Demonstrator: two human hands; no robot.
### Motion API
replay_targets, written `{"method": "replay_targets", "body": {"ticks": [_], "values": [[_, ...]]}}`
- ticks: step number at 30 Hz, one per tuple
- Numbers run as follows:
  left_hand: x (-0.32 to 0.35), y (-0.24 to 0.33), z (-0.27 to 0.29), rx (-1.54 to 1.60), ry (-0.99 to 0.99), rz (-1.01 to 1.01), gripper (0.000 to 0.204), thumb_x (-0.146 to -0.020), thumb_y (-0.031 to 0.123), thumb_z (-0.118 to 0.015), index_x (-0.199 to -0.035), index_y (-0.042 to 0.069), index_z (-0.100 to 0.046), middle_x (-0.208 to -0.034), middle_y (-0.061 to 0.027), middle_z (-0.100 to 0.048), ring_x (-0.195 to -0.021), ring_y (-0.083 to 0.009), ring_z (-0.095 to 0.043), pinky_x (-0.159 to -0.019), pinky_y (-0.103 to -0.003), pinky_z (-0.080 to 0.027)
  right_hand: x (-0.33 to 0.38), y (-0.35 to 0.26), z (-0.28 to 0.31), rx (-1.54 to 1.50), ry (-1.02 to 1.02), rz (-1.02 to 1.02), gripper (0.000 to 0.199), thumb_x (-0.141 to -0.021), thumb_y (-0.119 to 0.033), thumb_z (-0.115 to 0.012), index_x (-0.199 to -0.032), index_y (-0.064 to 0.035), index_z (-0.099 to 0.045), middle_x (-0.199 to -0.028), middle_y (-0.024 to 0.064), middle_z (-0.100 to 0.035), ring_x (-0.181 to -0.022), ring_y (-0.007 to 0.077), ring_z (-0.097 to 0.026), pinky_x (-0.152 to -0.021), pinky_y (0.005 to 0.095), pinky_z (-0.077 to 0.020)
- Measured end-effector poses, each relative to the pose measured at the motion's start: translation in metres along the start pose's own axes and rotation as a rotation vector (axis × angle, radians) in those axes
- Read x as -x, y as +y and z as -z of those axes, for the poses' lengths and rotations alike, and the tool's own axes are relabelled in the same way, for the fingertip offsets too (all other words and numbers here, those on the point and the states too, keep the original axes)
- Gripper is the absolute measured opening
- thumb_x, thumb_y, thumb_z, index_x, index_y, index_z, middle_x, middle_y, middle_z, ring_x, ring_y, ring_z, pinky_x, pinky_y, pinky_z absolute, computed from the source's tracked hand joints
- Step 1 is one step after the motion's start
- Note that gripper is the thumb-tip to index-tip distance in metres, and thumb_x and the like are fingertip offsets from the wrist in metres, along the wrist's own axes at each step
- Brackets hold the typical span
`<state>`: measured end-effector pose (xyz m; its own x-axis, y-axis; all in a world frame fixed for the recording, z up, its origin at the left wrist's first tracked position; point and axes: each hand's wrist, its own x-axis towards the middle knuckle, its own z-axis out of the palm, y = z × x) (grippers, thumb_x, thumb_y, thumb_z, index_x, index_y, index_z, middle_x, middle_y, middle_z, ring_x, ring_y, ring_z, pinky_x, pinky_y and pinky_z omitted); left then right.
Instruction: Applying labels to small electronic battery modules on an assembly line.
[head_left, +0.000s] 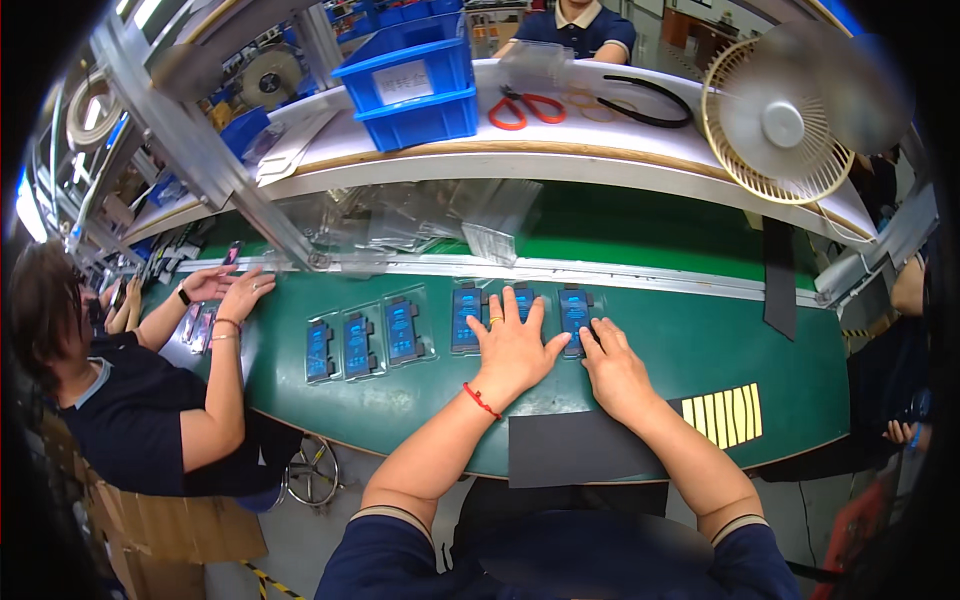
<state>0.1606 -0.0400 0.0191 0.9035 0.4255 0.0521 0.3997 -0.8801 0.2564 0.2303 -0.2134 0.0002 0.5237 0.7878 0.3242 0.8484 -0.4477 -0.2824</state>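
Several flat blue-and-black batteries lie in clear plastic trays on the green table. My left hand (515, 345) is spread palm down over the middle battery (524, 297) of the right-hand group, covering much of it. Just left of its fingers is another battery (466, 318). My right hand (618, 372) rests with fingers extended at the right edge of the rightmost battery (574, 308), its fingertips against or very close to it. Further left sit three more batteries, a near one (402, 330), a middle one (357, 343) and an end one (319, 350).
Under my right forearm lies a black sheet (570, 450), beside yellow strips (722, 416). Clear plastic bags (490, 225) lie behind a metal rail. The shelf above carries blue bins (415, 95), red-handled cutters (525, 108) and a fan (780, 122). A co-worker (130, 390) works at left.
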Motion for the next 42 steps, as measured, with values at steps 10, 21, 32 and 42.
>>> {"method": "replay_targets", "body": {"ticks": [10, 21, 32, 42], "values": [[0.023, -0.046, 0.022, 0.109, 0.165, 0.098, 0.073, -0.085, 0.058, -0.063, -0.142, 0.015, -0.048, -0.156, -0.0285, -0.022, -0.146, -0.0482, -0.016, -0.108, -0.072, -0.018, -0.016, -0.024, -0.005, -0.065, -0.007, 0.110, 0.043, -0.081, -0.007, -0.071, -0.122, 0.0043, -0.062, -0.128, 0.0228, -0.057, -0.116, 0.0369, -0.056, -0.095, 0.0416, -0.0515], [0.063, -0.240, 0.048, -0.024, 0.249, 0.916, 0.090, -0.080, 0.077, -0.052, -0.151, 0.024, -0.039, -0.157, -0.0308, -0.021, -0.146, -0.0504, -0.015, -0.107, -0.076, -0.012, -0.036, -0.068, -0.021, -0.082, -0.082, 0.222, 0.046, -0.082, -0.014, -0.068, -0.122, 0.0062, -0.060, -0.127, 0.0221, -0.057, -0.114, 0.0336, -0.056, -0.096, 0.0394, -0.0508], [0.058, -0.313, 0.052, -0.270, 0.551, 0.815, 0.072, -0.091, 0.064, -0.054, -0.148, 0.021, -0.044, -0.157, -0.0248, -0.027, -0.146, -0.0485, -0.018, -0.107, -0.075, -0.016, -0.048, -0.079, -0.016, -0.355, -0.150, 0.328, 0.057, -0.086, -0.019, -0.072, -0.136, -0.0038, -0.051, -0.147, 0.0252, -0.040, -0.137, 0.0415, -0.040, -0.111, 0.0467, -0.0387], [0.093, 0.012, 0.015, 0.068, -0.094, -0.839, 0.080, -0.082, 0.061, -0.066, -0.142, 0.011, -0.049, -0.152, -0.0262, -0.034, -0.142, -0.0460, -0.029, -0.111, -0.067, -0.021, 0.091, 0.061, 0.057, 0.056, -0.164, -0.160, 0.067, -0.092, -0.048, -0.061, -0.148, -0.0155, -0.043, -0.153, 0.0269, -0.032, -0.144, 0.0436, -0.027, -0.117, 0.0549, -0.0228]]}}
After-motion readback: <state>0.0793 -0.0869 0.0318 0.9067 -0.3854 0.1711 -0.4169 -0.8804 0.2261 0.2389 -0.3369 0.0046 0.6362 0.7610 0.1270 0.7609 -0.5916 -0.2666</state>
